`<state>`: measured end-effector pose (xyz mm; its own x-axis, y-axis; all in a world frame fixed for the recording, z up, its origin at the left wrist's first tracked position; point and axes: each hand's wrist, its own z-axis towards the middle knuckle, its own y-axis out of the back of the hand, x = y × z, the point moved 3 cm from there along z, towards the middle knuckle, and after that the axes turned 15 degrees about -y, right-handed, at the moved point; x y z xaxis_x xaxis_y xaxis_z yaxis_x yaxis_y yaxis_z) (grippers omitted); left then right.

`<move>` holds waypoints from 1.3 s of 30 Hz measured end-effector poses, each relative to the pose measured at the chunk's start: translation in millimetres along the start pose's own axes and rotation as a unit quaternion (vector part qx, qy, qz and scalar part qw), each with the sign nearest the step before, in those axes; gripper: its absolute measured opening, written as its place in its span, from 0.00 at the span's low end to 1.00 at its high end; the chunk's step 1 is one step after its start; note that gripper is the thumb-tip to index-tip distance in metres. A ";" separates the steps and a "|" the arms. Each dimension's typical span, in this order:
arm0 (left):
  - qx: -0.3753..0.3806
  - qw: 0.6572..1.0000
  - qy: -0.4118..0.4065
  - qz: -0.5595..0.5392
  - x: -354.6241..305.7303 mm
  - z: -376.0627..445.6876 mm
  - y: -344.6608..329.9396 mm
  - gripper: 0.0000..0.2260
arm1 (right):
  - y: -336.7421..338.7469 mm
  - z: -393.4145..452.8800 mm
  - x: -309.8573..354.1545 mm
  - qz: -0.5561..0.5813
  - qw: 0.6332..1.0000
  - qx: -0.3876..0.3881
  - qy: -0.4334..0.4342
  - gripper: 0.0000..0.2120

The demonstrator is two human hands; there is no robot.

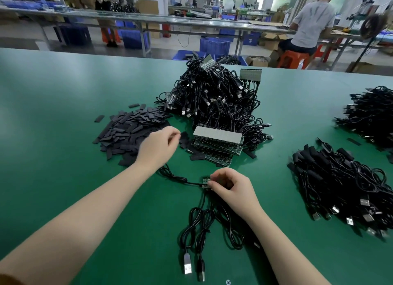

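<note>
Green desk [63, 118], cable heap [212, 97] mostly undone: left hand [157, 146] pinches a sleeve [184, 136], right hand [230, 189] grips a board [205, 181].

The green table [63, 114] bears a tall heap of black USB cables [212, 97] beyond the left fingers [172, 134]. Stacked board panels [217, 144] lie just right of them. A sleeved cable bundle [340, 184] lies well right of the right fingers [220, 176]. Blue crates [214, 45] and a seated person [308, 22] are far beyond.

Green worktable [63, 114], long grey benches [148, 20] behind, blue crates [214, 45] on pale floor [25, 40], orange stool [292, 59]
</note>
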<state>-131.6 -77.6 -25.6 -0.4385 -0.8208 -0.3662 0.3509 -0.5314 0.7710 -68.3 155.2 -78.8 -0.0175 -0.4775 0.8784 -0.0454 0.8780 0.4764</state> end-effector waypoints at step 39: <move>0.051 0.995 -0.079 -0.027 -77.1 -49.3 -54.3 0.10 | 19.8 6.4 -11.3 0.281 0.950 -0.084 -0.105 0.08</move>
<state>-76.0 4.2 -64.9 -0.5824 -0.7440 -0.3275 0.2410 -0.5428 0.8046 -75.4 177.8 -79.5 -0.1913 0.0869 0.9777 0.1888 0.9807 -0.0503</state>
